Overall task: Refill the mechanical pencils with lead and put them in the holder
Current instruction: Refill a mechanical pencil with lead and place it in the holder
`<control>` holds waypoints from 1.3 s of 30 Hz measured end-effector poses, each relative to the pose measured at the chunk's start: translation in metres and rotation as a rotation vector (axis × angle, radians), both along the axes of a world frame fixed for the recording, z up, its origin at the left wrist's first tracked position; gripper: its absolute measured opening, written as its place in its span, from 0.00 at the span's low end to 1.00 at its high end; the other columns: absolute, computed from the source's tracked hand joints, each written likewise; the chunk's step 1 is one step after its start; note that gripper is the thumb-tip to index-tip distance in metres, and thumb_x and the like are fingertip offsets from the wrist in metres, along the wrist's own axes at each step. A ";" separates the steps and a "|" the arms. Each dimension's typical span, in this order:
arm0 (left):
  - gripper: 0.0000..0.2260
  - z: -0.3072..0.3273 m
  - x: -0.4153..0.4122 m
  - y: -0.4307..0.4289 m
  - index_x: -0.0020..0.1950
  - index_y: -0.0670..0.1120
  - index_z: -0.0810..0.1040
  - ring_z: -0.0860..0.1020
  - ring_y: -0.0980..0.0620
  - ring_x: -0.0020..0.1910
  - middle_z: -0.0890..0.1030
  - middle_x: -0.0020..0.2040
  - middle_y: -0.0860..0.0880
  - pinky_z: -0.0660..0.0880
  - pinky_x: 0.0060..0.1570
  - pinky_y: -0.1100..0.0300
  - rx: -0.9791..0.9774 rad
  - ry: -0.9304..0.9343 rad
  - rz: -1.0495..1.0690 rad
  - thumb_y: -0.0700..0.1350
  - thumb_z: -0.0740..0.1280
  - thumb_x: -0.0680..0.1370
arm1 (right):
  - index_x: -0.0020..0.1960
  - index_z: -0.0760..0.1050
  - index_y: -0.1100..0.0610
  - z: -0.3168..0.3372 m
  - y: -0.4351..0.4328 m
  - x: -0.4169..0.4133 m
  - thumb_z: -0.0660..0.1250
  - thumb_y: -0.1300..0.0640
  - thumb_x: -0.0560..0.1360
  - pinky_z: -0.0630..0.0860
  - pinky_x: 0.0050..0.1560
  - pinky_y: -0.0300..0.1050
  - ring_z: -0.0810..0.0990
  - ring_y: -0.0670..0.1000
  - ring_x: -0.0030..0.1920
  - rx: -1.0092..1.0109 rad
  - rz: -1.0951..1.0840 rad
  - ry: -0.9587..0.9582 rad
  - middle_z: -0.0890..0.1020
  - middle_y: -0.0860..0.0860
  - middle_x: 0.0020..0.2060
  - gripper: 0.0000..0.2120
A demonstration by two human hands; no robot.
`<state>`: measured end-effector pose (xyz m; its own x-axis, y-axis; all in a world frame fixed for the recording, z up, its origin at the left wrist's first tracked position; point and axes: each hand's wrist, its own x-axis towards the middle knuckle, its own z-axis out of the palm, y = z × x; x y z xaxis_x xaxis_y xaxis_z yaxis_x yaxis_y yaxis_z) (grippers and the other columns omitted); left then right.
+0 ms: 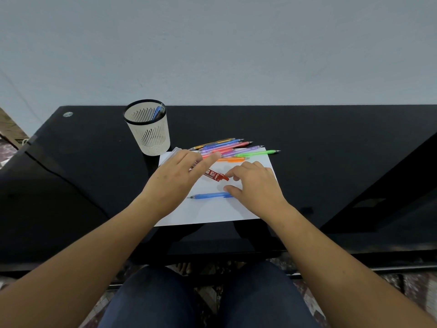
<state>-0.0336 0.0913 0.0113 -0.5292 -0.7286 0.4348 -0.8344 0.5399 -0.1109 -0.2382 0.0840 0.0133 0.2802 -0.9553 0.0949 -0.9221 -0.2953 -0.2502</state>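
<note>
One pencil (158,112) stands in the holder (151,136). A blue pencil (212,195) lies on the paper (212,213) beside the lead case (216,175), and the pile (233,147) behind waits, so most remains. The left hand (175,178) is open over the case; the right hand (257,185) curls at the case's end, and I cannot tell whether it grips.

You can read "2B" in white on the red lead case (216,176). A smaller word runs beside it, perhaps a brand name, but it is too blurred for you to make out.
</note>
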 end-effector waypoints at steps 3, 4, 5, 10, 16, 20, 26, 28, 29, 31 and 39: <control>0.33 0.001 0.001 0.000 0.62 0.44 0.78 0.78 0.43 0.53 0.79 0.54 0.42 0.79 0.46 0.53 -0.005 -0.041 -0.018 0.34 0.81 0.58 | 0.62 0.74 0.44 0.000 0.000 0.000 0.66 0.41 0.74 0.67 0.60 0.46 0.71 0.46 0.58 0.001 -0.003 -0.007 0.77 0.44 0.57 0.18; 0.31 0.001 0.001 0.001 0.60 0.43 0.79 0.78 0.42 0.52 0.79 0.54 0.41 0.79 0.45 0.52 -0.007 -0.053 -0.024 0.34 0.81 0.58 | 0.62 0.73 0.44 0.000 0.000 0.000 0.66 0.41 0.74 0.67 0.61 0.46 0.71 0.46 0.58 0.001 -0.003 -0.012 0.77 0.44 0.57 0.18; 0.30 0.001 0.001 0.001 0.59 0.43 0.80 0.78 0.42 0.52 0.79 0.54 0.41 0.79 0.45 0.52 -0.008 -0.060 -0.025 0.34 0.81 0.58 | 0.62 0.73 0.44 0.000 0.001 0.000 0.66 0.41 0.74 0.67 0.61 0.46 0.71 0.46 0.58 0.003 -0.002 -0.015 0.77 0.43 0.57 0.19; 0.37 -0.001 0.000 0.001 0.66 0.43 0.75 0.77 0.42 0.53 0.79 0.55 0.41 0.78 0.48 0.51 -0.028 -0.039 -0.027 0.33 0.80 0.59 | 0.62 0.73 0.43 0.000 0.001 0.001 0.66 0.40 0.74 0.66 0.62 0.46 0.70 0.46 0.60 0.006 0.011 -0.003 0.77 0.43 0.59 0.19; 0.39 -0.002 0.000 0.000 0.68 0.43 0.73 0.78 0.43 0.52 0.79 0.55 0.42 0.78 0.48 0.52 -0.005 -0.021 -0.003 0.34 0.81 0.59 | 0.62 0.74 0.45 0.001 0.001 0.002 0.65 0.40 0.75 0.66 0.62 0.46 0.70 0.46 0.60 0.013 0.018 0.008 0.77 0.44 0.59 0.18; 0.34 -0.005 -0.001 -0.001 0.63 0.43 0.76 0.78 0.43 0.53 0.80 0.55 0.42 0.79 0.48 0.51 0.039 0.002 0.039 0.34 0.81 0.59 | 0.62 0.74 0.47 0.001 0.001 0.002 0.64 0.41 0.75 0.66 0.60 0.45 0.71 0.47 0.58 0.010 0.017 0.006 0.77 0.45 0.58 0.18; 0.26 -0.008 -0.001 -0.003 0.60 0.45 0.75 0.75 0.46 0.56 0.78 0.57 0.45 0.77 0.51 0.54 0.129 0.059 0.100 0.35 0.79 0.65 | 0.58 0.76 0.46 0.001 0.001 0.003 0.67 0.40 0.73 0.66 0.57 0.43 0.70 0.46 0.57 0.040 -0.024 -0.086 0.77 0.44 0.57 0.17; 0.25 -0.009 -0.002 -0.003 0.60 0.46 0.75 0.75 0.47 0.56 0.78 0.57 0.46 0.76 0.52 0.54 0.142 0.069 0.119 0.36 0.78 0.66 | 0.57 0.77 0.46 0.001 0.001 0.005 0.68 0.40 0.72 0.66 0.57 0.43 0.70 0.46 0.57 0.042 -0.036 -0.095 0.76 0.44 0.57 0.16; 0.25 -0.010 -0.002 -0.003 0.59 0.46 0.75 0.75 0.47 0.56 0.78 0.56 0.46 0.76 0.52 0.54 0.141 0.072 0.119 0.36 0.78 0.66 | 0.56 0.77 0.46 0.001 0.001 0.005 0.68 0.40 0.72 0.66 0.57 0.43 0.69 0.46 0.57 0.038 -0.037 -0.091 0.76 0.44 0.57 0.16; 0.25 -0.010 -0.002 -0.003 0.58 0.45 0.76 0.75 0.47 0.55 0.78 0.55 0.46 0.77 0.52 0.53 0.132 0.070 0.112 0.37 0.79 0.65 | 0.55 0.77 0.47 0.001 0.001 0.006 0.68 0.40 0.72 0.65 0.57 0.42 0.69 0.45 0.57 0.024 -0.036 -0.088 0.76 0.44 0.56 0.15; 0.25 -0.010 -0.002 -0.001 0.58 0.45 0.75 0.76 0.45 0.55 0.78 0.55 0.44 0.77 0.52 0.51 0.134 0.058 0.081 0.37 0.79 0.64 | 0.48 0.78 0.47 0.002 0.001 0.007 0.69 0.43 0.73 0.63 0.53 0.39 0.64 0.42 0.51 0.008 -0.012 -0.109 0.76 0.44 0.53 0.09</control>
